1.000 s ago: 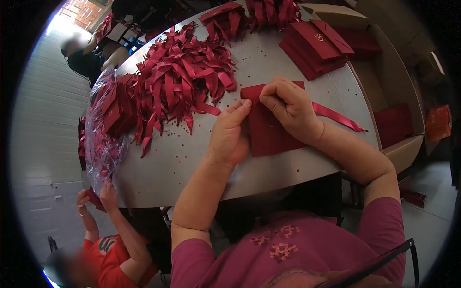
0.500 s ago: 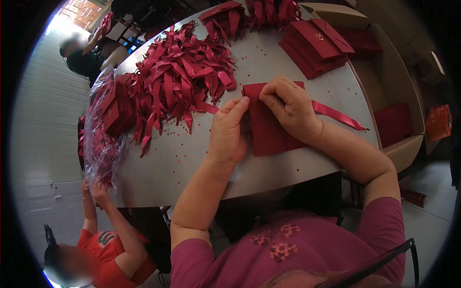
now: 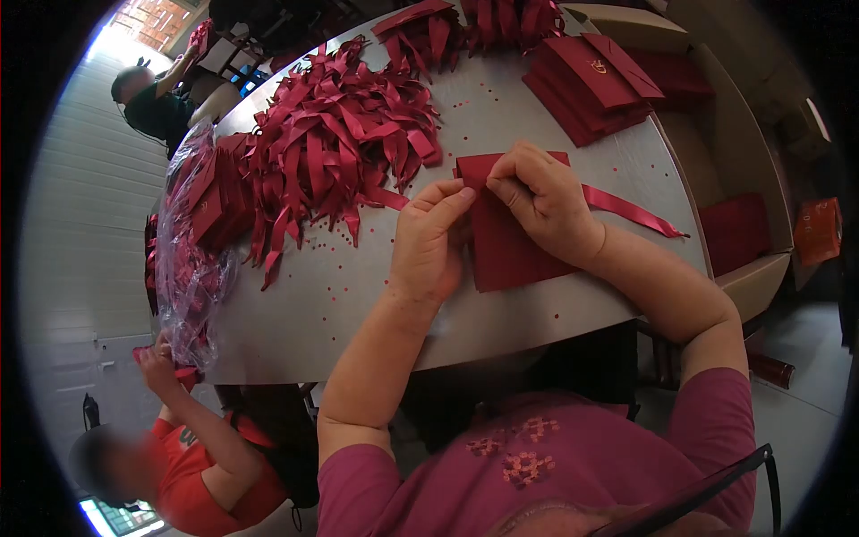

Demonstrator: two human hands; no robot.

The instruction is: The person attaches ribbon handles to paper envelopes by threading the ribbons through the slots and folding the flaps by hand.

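A dark red folded bag [image 3: 514, 246] lies flat on the metal table before me. My left hand [image 3: 431, 234] pinches its upper left edge between thumb and fingers. On top of the bag, my right hand [image 3: 548, 201] is closed in a pinch near the same edge; what its fingertips hold is too small to make out. A red ribbon [image 3: 633, 213] runs out from beneath my right hand toward the table's right side. Left of the bag spreads a large heap of red ribbons [image 3: 335, 125].
Stacked red bags [image 3: 595, 80] sit at the upper right, beside an open cardboard box [image 3: 756, 277]. Plastic wrap [image 3: 183, 259] covers red items at the table's left edge. A co-worker in red [image 3: 219, 474] is at the lower left; another person [image 3: 157, 112] is farther back.
My left thumb and fingers have shifted slightly right over the bag's edge. The co-worker in red has moved their hands away from the plastic, with a red item now showing at them.
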